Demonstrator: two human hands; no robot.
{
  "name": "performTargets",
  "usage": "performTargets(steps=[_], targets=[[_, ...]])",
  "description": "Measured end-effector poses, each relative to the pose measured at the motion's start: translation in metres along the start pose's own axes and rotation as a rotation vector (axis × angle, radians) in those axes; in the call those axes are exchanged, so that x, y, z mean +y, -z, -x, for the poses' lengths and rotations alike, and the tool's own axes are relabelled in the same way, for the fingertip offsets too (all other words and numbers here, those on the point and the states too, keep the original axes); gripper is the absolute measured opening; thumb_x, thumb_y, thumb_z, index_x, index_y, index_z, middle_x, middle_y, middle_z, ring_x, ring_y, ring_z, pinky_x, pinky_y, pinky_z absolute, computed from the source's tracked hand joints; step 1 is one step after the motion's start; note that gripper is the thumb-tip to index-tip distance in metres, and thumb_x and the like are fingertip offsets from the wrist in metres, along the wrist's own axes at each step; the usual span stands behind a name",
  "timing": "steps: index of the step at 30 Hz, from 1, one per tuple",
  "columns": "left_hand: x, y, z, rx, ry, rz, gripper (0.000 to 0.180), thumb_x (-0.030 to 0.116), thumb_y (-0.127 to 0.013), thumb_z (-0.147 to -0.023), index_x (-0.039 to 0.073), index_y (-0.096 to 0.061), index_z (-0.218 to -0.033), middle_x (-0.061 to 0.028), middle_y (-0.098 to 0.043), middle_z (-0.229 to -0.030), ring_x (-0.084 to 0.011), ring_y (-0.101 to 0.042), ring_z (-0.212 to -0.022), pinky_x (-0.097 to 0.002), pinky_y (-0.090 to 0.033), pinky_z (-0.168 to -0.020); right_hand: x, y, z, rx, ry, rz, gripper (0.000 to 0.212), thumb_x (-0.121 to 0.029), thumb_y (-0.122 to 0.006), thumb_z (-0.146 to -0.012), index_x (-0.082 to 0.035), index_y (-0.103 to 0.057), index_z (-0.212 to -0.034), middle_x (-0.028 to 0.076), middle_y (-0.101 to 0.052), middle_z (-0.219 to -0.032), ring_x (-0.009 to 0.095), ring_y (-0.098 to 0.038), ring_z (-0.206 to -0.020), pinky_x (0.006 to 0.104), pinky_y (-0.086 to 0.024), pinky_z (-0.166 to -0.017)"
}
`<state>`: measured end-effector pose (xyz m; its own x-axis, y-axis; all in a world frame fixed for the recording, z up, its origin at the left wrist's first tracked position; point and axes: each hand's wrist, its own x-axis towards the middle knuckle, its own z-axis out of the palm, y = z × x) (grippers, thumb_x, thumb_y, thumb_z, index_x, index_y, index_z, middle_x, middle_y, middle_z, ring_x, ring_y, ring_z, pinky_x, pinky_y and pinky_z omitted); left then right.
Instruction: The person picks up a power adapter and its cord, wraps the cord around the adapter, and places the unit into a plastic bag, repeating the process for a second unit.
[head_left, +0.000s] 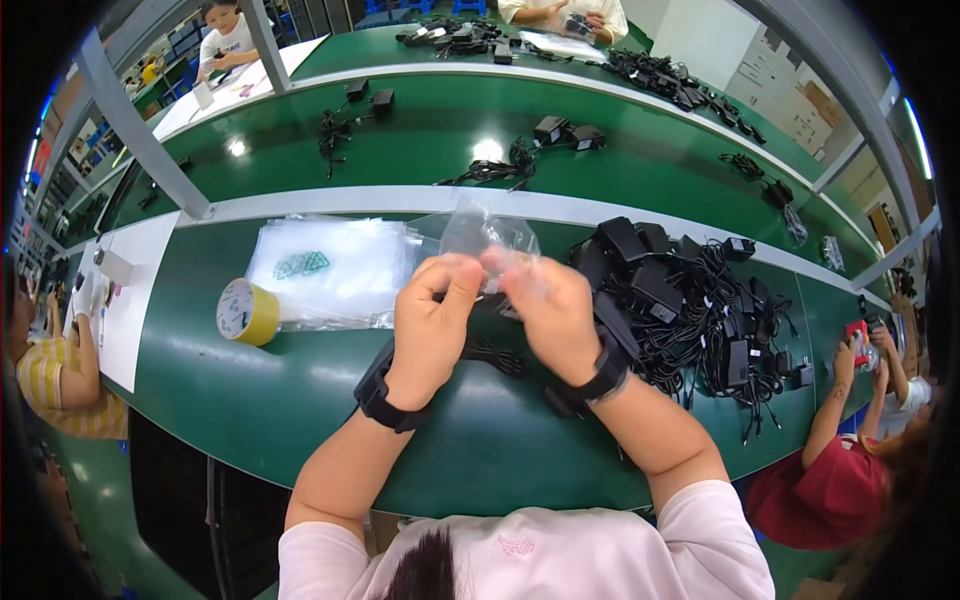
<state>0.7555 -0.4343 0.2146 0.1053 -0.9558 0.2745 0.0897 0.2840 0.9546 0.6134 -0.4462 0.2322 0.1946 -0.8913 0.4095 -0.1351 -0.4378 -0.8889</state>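
A clear plastic bag (490, 228) is held up in front of me between both hands. My left hand (430, 320) pinches its near edge with thumb and fingers. Close beside it, my right hand (553, 318) grips the same bag, its fingertips slightly blurred. On the table below and between my wrists lies a bundled black cable (497, 356), partly hidden by my right hand. A stack of flat clear bags (345, 262) with green printing lies left of my hands. To their right spreads a heap of black power adapters (655, 285) with tangled cords.
A yellow tape roll (248, 312) stands at the bag stack's near left corner. A pale rail (370, 200) runs across behind the green table (200, 385). More adapters (570, 132) lie on the conveyor-like strip beyond. Co-workers sit left, right and across.
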Motion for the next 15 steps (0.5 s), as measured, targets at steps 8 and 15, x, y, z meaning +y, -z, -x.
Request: performTargets(steps=[8,15], targets=[[0.015,0.0,0.0,0.103,0.114,0.308,0.022,0.016,-0.055,-0.089,-0.002,-0.059,-0.078,-0.002,-0.056,-0.076,-0.0079,-0.048,-0.072,-0.0217,-0.038,-0.064,0.0,0.018,-0.02,-0.233,-0.686,-0.921,0.037,-0.027,-0.043,-0.094,0.004,-0.052,-0.111,0.012,-0.059,-0.104,0.022,-0.06,-0.094,0.0383,-0.05,-0.082],[0.014,0.002,0.0,0.333,0.068,0.283,0.016,0.009,-0.057,-0.086,-0.006,-0.061,-0.08,-0.0046,-0.056,-0.093,-0.0057,-0.048,-0.071,-0.0203,-0.038,-0.061,-0.013,0.044,-0.014,-0.377,-0.554,-0.88,0.08,-0.06,-0.037,-0.084,-0.014,-0.007,-0.141,0.017,-0.032,-0.137,0.028,-0.051,-0.109,0.0446,-0.046,-0.085]])
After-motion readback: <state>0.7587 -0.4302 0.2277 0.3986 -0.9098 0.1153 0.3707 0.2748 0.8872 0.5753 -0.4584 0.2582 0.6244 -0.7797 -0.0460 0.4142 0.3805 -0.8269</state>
